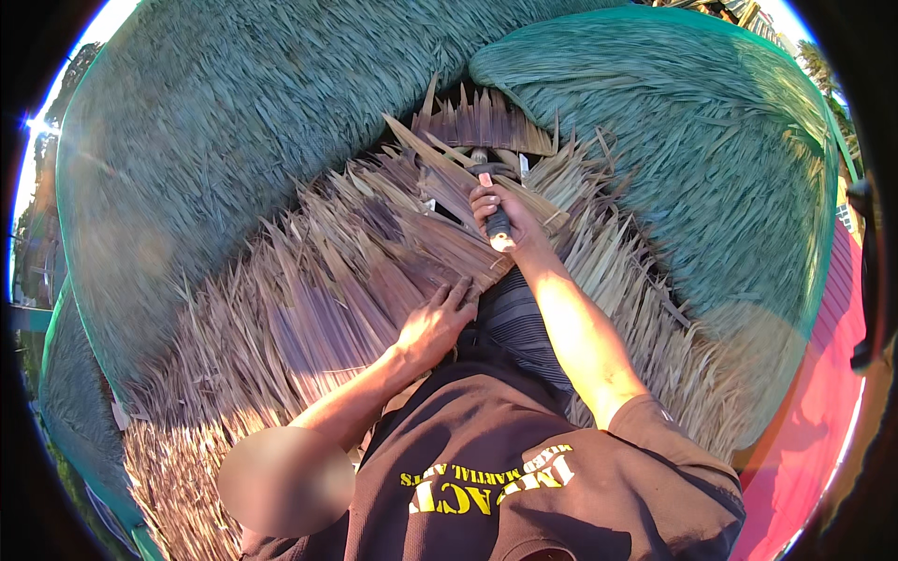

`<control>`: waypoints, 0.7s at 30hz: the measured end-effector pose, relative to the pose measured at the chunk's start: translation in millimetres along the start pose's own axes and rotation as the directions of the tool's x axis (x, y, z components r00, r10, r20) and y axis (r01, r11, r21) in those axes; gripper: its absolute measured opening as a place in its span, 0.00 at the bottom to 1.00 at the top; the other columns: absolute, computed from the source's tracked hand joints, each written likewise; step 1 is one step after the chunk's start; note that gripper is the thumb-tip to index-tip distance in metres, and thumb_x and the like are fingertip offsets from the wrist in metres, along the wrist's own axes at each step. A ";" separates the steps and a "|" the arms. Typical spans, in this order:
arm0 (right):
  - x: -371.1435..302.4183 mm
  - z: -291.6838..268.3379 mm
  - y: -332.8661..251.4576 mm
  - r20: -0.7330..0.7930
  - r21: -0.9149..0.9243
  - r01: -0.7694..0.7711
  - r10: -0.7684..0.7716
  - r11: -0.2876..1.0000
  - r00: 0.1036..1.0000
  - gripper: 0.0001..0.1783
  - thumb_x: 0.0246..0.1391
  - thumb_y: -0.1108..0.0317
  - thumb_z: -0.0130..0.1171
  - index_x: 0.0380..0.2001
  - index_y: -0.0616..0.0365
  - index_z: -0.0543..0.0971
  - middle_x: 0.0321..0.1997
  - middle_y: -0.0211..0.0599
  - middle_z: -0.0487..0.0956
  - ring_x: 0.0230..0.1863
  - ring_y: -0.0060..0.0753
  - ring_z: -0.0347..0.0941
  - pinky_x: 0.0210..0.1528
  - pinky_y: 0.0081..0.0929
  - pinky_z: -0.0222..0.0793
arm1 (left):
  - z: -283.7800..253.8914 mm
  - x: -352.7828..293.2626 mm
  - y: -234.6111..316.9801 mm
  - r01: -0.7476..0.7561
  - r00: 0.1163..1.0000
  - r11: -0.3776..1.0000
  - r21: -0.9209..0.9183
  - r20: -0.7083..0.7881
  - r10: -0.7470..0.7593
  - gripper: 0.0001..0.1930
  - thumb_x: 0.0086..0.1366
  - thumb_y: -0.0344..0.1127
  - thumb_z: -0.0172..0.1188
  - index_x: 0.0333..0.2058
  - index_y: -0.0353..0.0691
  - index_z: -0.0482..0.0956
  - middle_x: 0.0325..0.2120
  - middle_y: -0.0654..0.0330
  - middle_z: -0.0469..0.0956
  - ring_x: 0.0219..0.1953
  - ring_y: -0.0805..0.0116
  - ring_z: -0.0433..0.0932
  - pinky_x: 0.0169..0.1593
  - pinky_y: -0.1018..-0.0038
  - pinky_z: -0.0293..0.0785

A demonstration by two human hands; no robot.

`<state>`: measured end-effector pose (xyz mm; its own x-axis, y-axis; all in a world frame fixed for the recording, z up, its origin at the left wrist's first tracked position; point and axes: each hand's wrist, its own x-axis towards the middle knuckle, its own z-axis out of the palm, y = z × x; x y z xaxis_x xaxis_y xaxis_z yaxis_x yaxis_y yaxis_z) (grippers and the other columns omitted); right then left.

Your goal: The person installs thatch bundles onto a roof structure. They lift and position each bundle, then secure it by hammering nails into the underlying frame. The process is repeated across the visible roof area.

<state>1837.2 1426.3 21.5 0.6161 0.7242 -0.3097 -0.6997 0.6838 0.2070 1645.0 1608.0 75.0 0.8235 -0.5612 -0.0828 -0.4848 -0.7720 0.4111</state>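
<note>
In my right hand (500, 210) is a hammer (499, 231), its dark grip wrapped by my fingers. The hammer's dark head points away from me, close to the end of a wooden pole (480, 154). My left hand (438, 325) lies with its fingers stretched out on a brown palm-leaf thatch panel (374, 271), near the panel's corner by my lap. Long dry leaf strips fan out to the left from this panel. Another short piece of brown thatch (482, 122) stands beyond the hammer.
Layered dry thatch (234, 346) slopes away on both sides. Green netting covers a large thatched roof section (234, 103) at the far left and another (692, 140) at the right. A red corrugated roof (809, 402) shows at the lower right. Dark gaps open between the thatch pieces ahead.
</note>
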 end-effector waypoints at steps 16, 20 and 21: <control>-66.5 54.1 -29.0 0.018 -0.998 -0.033 -0.797 -0.048 0.604 0.15 0.63 0.57 0.63 0.38 0.58 0.74 0.22 0.36 0.79 0.13 0.19 0.63 0.15 0.23 0.57 | -89.2 90.2 -41.9 -0.395 0.854 0.919 0.003 -0.367 0.369 0.13 0.58 0.27 0.62 0.43 0.43 0.79 0.49 0.56 0.80 0.47 0.54 0.81 0.48 0.64 0.80; -66.6 55.8 -48.3 0.082 -0.995 0.087 -0.882 -0.047 0.464 0.10 0.61 0.67 0.64 0.39 0.58 0.73 0.22 0.31 0.76 0.13 0.18 0.62 0.15 0.22 0.58 | -32.9 59.2 -15.5 -0.010 0.943 0.489 -0.872 -0.171 -0.287 0.05 0.64 0.25 0.64 0.38 0.38 0.80 0.35 0.61 0.81 0.35 0.67 0.81 0.41 0.73 0.78; -66.9 58.0 -53.6 0.062 -0.997 0.064 -0.909 -0.039 0.412 0.10 0.61 0.69 0.64 0.40 0.58 0.73 0.23 0.29 0.76 0.13 0.17 0.62 0.16 0.22 0.59 | -20.7 59.9 -18.2 0.203 0.856 0.094 -0.975 0.130 -0.500 0.05 0.66 0.26 0.64 0.40 0.37 0.79 0.32 0.63 0.81 0.34 0.71 0.80 0.40 0.75 0.76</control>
<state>1854.4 1346.3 85.0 0.9124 -0.3173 -0.2583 -0.2939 -0.0690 -0.9533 1709.3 1594.6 81.4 0.9094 -0.1331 -0.3941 0.4082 0.1042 0.9069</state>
